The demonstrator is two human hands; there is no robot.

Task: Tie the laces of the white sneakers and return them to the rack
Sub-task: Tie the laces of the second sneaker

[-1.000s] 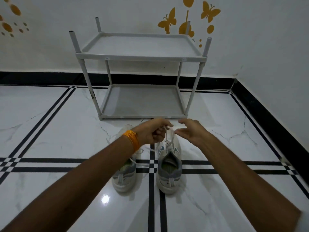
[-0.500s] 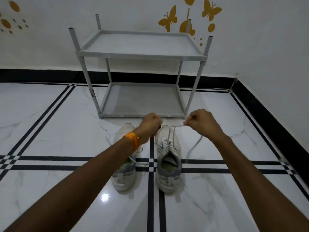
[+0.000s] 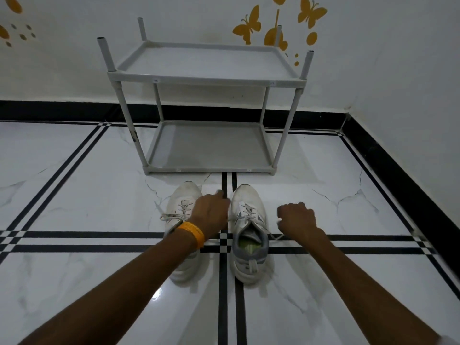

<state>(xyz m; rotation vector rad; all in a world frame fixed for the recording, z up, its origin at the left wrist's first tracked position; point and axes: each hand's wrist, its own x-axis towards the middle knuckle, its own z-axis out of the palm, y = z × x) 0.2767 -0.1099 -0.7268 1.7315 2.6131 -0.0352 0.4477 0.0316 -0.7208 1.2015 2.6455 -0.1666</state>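
Two white sneakers stand side by side on the floor, toes toward the rack. The right sneaker (image 3: 249,235) has grey trim, and its lace ends run out to both sides. My left hand (image 3: 211,215), with an orange band at the wrist, is closed between the two shoes on the left lace end. My right hand (image 3: 296,217) is fisted just right of that shoe, and the right lace end (image 3: 276,235) trails from it. The left sneaker (image 3: 183,205) is partly under my left forearm, its laces (image 3: 166,215) lying loose. The grey two-shelf rack (image 3: 206,80) behind holds nothing.
The floor is glossy white marble tile with black stripe lines (image 3: 74,241). A black skirting (image 3: 388,165) runs along the back wall and the right wall, which meet in a corner right of the rack. Orange butterfly stickers (image 3: 249,26) decorate the wall.
Both hands have dropped from above the right sneaker's toe and spread apart to either side of it, drawing the lace ends outward and down.
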